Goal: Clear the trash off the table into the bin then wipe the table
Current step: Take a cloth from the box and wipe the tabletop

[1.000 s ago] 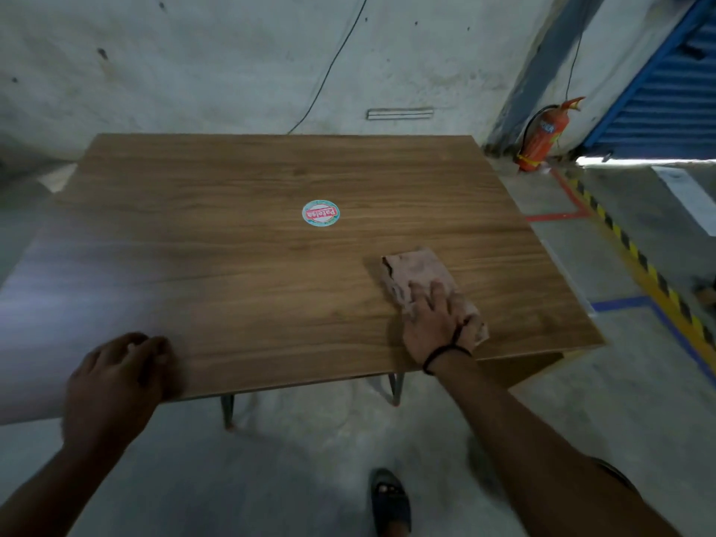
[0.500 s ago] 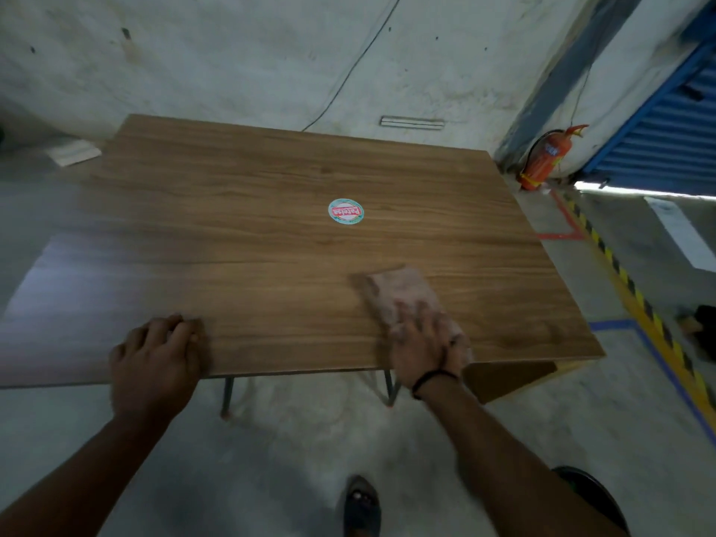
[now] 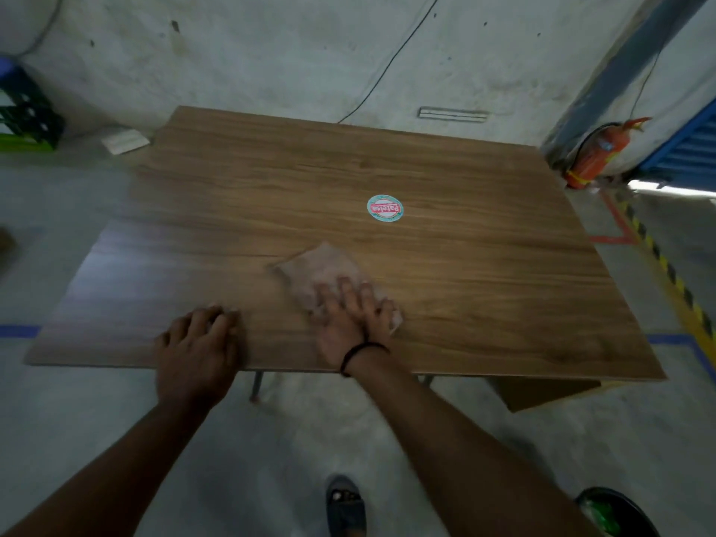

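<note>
The pinkish cloth (image 3: 315, 265) lies flat on the wooden table (image 3: 484, 288), near the front edge and a little right of its middle. My right hand (image 3: 350, 315) presses down on the cloth's near end with the fingers spread and fairly straight, so the far corner of the cloth sticks out past my fingertips. A dark band (image 3: 362, 352) circles that wrist. My left hand (image 3: 197, 350) rests on the front edge of the table just beside the right one, fingers lying loosely on the wood and holding nothing. Further in, beyond the cloth, a round sticker (image 3: 385, 208) with red lettering sits on the tabletop. On the floor at my right, at the bottom corner of the view, is the dark rim of a bin (image 3: 620, 498). My sandalled foot (image 3: 345, 505) shows below between my arms. A red fire extinguisher (image 3: 596, 157) leans at the wall past the table's far right corner.
</note>
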`<state>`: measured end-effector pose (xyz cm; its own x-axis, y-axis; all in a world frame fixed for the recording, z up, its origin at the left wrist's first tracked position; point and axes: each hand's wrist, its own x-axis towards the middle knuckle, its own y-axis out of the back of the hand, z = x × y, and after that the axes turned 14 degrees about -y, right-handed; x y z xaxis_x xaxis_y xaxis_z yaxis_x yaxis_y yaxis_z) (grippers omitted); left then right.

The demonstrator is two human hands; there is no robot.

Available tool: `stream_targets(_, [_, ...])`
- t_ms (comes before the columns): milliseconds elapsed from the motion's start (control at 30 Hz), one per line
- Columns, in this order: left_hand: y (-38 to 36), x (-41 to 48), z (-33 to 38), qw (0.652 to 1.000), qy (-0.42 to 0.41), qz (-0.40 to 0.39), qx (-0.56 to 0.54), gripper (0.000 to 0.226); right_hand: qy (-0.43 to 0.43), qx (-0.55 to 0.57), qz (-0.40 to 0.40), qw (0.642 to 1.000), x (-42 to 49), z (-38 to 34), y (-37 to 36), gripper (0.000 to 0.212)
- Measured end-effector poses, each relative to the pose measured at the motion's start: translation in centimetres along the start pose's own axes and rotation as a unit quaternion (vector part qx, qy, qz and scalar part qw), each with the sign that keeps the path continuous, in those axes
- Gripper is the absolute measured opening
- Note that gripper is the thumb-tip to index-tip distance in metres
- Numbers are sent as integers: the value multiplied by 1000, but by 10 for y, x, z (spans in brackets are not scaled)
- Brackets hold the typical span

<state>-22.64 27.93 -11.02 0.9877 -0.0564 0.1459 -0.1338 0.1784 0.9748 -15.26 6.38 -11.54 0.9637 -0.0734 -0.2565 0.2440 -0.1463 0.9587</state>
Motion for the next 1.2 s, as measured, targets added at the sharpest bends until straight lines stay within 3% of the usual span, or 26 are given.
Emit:
stream_targets(100, [-2, 0, 1, 1000, 3, 1, -5, 46, -114, 20, 3, 993, 52, 71, 22, 75])
stream_targets(233, [-4, 0, 0, 1000, 4, 3, 3, 44, -193, 12, -1, 981, 70, 95, 48, 60])
stream_targets(300, [-4, 0, 0, 1000, 3, 4, 6, 43, -149, 13, 6, 989, 49, 65, 38, 67])
stream_targets(467, [-6, -2, -3, 1000, -5, 9, 2, 46, 128, -44, 43, 990, -51, -15, -13, 63])
stream_targets(567, [-7, -2, -3, 1000, -8, 4, 1, 47, 193, -36, 6, 981, -48, -11, -9, 67])
stream_targets(600, [-7, -2, -2, 1000, -4, 2, 4, 46, 177, -33, 35, 983, -28, -2, -7, 68])
stream_targets(700, [-8, -1, -2, 1000, 5, -7, 9, 46, 34, -32, 20, 999, 75, 42, 8, 80])
stream_targets(800, [-9, 0, -3, 1000, 11, -19, 8, 48, -91, -25, -18, 995, 133, 66, 40, 63])
stream_targets(867, [-9, -1, -3, 1000, 16, -22, 10, 50, -109, -8, -24, 994, 127, 49, 46, 58])
stream_targets(1067, [-9, -1, -3, 1000, 7, -6, 13, 39, 150, -48, -12, 987, -5, -57, -2, 68])
stream_targets(1133, [-9, -1, -3, 1000, 8, 2, 14, 32, 204, -52, -8, 978, -22, -63, -6, 64])
stream_targets(1200, [-9, -1, -3, 1000, 11, -5, 11, 39, 215, -47, 16, 975, 11, -52, -8, 64])
